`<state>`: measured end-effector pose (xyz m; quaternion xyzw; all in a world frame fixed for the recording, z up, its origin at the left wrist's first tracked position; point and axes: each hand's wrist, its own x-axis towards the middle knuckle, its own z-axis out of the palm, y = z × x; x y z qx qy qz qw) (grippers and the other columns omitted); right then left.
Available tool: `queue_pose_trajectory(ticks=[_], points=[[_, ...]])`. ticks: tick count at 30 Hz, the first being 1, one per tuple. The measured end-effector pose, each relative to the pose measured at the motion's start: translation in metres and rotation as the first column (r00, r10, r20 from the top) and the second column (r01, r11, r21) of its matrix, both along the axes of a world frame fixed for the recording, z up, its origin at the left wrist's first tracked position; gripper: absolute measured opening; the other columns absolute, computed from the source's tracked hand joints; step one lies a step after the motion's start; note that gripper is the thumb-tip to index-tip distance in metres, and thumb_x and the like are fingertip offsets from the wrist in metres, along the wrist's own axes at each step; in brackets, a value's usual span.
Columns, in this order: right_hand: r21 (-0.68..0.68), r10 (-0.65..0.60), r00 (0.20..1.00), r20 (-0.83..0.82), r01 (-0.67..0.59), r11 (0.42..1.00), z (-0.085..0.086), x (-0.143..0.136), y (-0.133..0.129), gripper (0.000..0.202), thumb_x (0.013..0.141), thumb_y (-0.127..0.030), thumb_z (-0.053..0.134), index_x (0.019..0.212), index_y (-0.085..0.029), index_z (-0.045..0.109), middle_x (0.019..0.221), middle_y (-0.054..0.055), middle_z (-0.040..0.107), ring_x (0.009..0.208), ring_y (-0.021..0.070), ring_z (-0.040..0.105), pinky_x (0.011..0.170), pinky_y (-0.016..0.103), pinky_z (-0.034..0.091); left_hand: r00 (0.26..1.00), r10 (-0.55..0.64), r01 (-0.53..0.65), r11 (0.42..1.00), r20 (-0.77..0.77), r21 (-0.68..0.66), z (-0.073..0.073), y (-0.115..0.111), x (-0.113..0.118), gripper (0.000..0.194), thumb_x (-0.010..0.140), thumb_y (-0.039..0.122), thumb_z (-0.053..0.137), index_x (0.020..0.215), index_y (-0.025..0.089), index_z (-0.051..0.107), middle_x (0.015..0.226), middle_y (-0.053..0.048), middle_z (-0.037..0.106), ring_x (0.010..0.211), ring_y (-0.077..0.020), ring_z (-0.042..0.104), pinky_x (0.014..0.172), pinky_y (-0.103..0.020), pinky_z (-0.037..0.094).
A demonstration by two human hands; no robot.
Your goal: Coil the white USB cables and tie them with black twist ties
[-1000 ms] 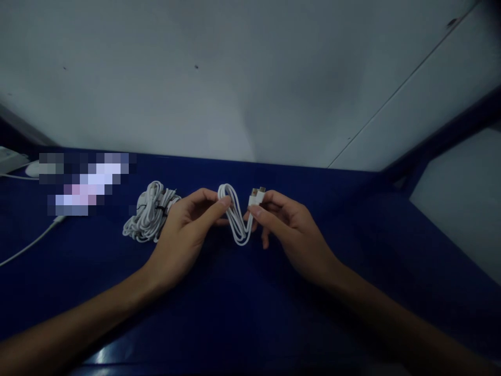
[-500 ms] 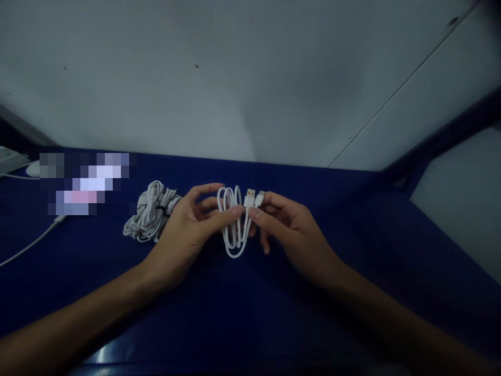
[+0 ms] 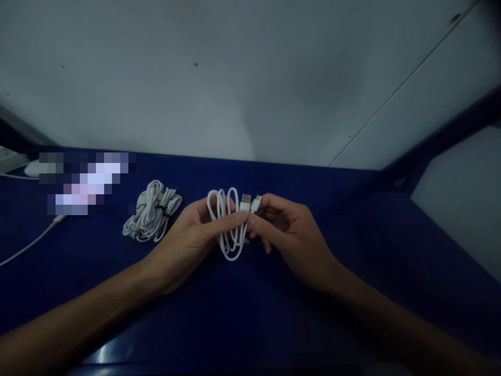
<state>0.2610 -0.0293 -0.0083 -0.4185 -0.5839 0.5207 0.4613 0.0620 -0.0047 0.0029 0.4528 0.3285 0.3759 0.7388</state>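
A white USB cable (image 3: 234, 253), coiled into several loops, is held up between both hands near the middle of the view. My left hand (image 3: 191, 227) is closed on the loops, its thumb lying across them and reaching the base of the USB-A plug. My right hand (image 3: 291, 230) pinches the cable just below its two plugs with thumb and fingers. The wide plug and the narrower one stick up side by side between the thumbs. Some fingertips are hidden behind the coil.
Left of my left hand, a pile of bundled white cables (image 3: 151, 214) with black ties lies on the blue table (image 3: 235, 324). Farther left are a blurred-out bright object (image 3: 94, 180) with a white cord (image 3: 35, 243) and a white rounded item (image 3: 32, 168). A pale wall (image 3: 235, 94) rises behind.
The coil has shifted slightly left, and its loops have spread a little. My left thumb now lies farther over toward the plugs. The cable pile stays in place.
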Motion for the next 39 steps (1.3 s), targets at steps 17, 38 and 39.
queue_pose_trajectory(ticks=[17,38,39], points=[[0.009,-0.032,0.999,0.004,0.032,0.999,0.0013,-0.0013,-0.0006,0.012,0.098,-0.028,0.080,0.090,-0.021,0.074,0.086,0.002,0.076,0.077,0.0148,0.070,0.055,0.022,0.049,0.999,0.031,-0.031,1.000,-0.034,0.005,-0.0026,0.0015,-0.0011,0.016,0.100,0.027,0.079,0.112,0.019,0.085,0.093,-0.006,0.082,0.083,-0.0165,0.075,0.081,-0.027,0.058],[-0.076,0.166,0.933,-0.318,-0.199,0.977,0.0019,0.0026,0.0058,0.021,0.107,-0.038,0.070,0.119,-0.025,0.082,0.107,0.006,0.076,0.087,0.0142,0.074,0.051,0.014,0.058,0.999,0.039,-0.039,0.999,-0.035,-0.021,-0.0062,0.0041,-0.0057,0.029,0.108,0.040,0.066,0.099,0.017,0.080,0.092,-0.004,0.071,0.088,-0.0157,0.066,0.086,-0.026,0.055],[-0.075,0.144,0.942,-0.304,-0.174,0.982,0.0019,0.0023,0.0059,0.020,0.107,-0.038,0.071,0.117,-0.024,0.082,0.106,0.006,0.077,0.087,0.0145,0.074,0.050,0.014,0.058,0.999,0.036,-0.037,0.999,-0.034,-0.024,-0.0064,0.0040,-0.0056,0.029,0.108,0.040,0.067,0.099,0.017,0.080,0.093,-0.004,0.072,0.088,-0.0159,0.067,0.087,-0.027,0.055]])
